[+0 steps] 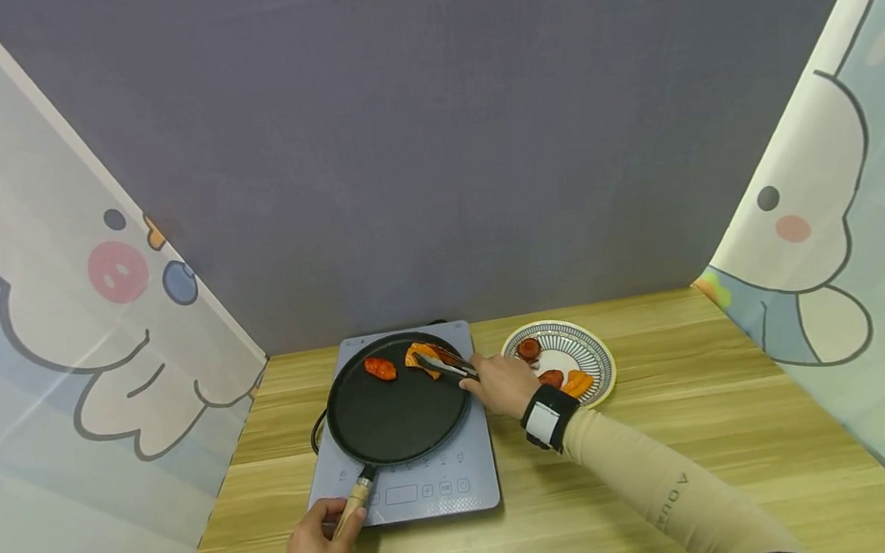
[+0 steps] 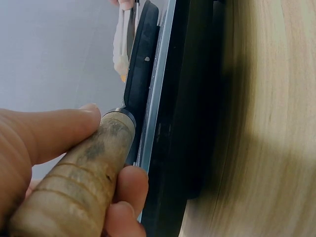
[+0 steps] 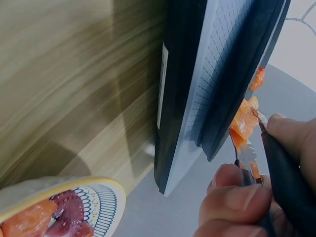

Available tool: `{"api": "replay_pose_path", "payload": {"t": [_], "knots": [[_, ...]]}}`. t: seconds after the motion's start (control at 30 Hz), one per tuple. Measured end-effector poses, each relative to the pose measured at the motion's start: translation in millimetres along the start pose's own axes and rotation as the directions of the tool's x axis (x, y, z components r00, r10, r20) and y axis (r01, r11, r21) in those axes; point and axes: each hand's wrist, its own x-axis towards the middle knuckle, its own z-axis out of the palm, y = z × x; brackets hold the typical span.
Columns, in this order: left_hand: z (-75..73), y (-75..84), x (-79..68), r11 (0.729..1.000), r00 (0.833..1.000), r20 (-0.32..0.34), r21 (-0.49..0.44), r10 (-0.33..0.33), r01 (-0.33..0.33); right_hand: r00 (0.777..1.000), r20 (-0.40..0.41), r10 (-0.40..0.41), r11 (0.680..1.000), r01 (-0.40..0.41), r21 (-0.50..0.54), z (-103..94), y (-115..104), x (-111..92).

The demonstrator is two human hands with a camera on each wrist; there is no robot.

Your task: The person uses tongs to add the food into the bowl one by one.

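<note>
A glossy orange slice of food (image 1: 421, 359) is at the black round pan's (image 1: 397, 412) far right, between the tips of one pair of black-handled tongs (image 3: 284, 173); whether it is lifted is unclear. The right hand (image 1: 504, 384) pinches the tongs, probably keeping fingers off the pan. The left hand (image 1: 321, 543) grips the wooden handle (image 1: 352, 508), likely steadying the pan on one grey flat cooktop (image 1: 424, 495). One red-orange lump (image 1: 380, 368) also lies in the pan; anything behind the tongs is uncountable. Beside the cooktop, one yellow-rimmed patterned plate (image 1: 605, 360), presumably within reach for transfers, shows three pieces: purple (image 1: 529, 349), reddish (image 1: 550, 378) and orange (image 1: 577, 383).
</note>
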Motion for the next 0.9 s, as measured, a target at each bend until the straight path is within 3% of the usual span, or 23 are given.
{"api": "replay_pose_path", "payload": {"t": [0.9], "knots": [[-0.3, 1.3, -0.3, 1.000, 1.000, 0.000, 0.003, 0.001, -0.001, 1.000, -0.007, 0.020, 1.000, -0.020, 0.007, 10.8, -6, 4]]}}
